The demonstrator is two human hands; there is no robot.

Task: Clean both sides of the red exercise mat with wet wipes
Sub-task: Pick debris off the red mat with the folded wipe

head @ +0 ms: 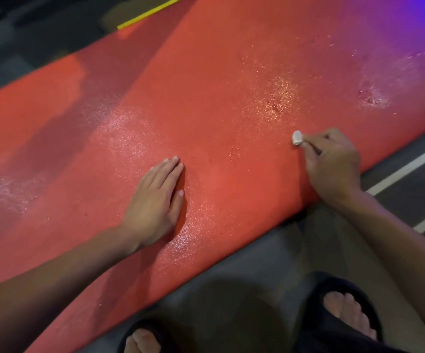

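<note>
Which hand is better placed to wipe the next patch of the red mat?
Right. The right hand already pinches a small white wipe against the red mat, near glistening wet patches. The left hand lies flat and holds nothing, probably steadying the mat.

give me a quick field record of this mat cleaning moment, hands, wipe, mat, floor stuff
mat: red exercise mat lying flat on the floor, with glistening wet patches
left hand: left hand flat on the mat, fingers straight, palm down
right hand: right hand near the mat's near edge, fingers curled round a wipe
wipe: small white wet wipe bunched up, its tip showing past the fingers, against the mat
feet: black slippers on the grey floor beside the mat
other: yellow stick at the far edge
</note>
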